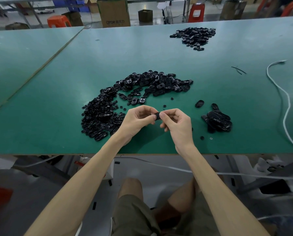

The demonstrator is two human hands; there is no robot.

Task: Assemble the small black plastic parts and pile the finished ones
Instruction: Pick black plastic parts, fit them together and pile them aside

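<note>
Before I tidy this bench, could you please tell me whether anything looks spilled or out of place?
Only small strays: two tiny round pieces lie alone near the table's front edge, and thin black strands lie loose left of the white cable.

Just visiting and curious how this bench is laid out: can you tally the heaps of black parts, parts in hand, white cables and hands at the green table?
3 heaps of black parts: big curved heap, small heap, far heap
1 part in hand
1 white cable
2 hands: left hand, right hand
Total: 7
</note>
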